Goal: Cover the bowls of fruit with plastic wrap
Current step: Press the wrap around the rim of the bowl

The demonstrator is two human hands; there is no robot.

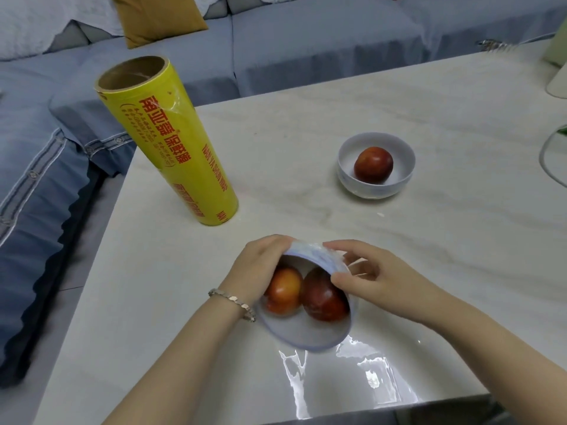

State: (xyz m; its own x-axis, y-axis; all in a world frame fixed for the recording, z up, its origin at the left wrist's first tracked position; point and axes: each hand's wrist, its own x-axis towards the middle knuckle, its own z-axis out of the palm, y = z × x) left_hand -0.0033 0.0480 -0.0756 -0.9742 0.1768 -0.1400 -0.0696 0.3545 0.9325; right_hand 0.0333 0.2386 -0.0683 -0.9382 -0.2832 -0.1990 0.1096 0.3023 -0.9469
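A white bowl (306, 332) with two red-orange fruits (322, 297) is tilted toward me near the table's front edge. Clear plastic wrap (313, 251) is stretched over its mouth and bunched on its upturned underside. My left hand (260, 265) grips the bowl's left side and base. My right hand (365, 271) pinches the wrap against the bowl's right side. A second white bowl (376, 184) with one red fruit (373, 164) stands uncovered farther back. The yellow roll of plastic wrap (171, 142) stands upright at the table's left.
The pale marble table (429, 240) ends at the left near a blue-grey sofa (276, 41) with a mustard cushion (159, 16). A glass rim (549, 157) shows at the right edge, and a white object (557, 84) at the far right.
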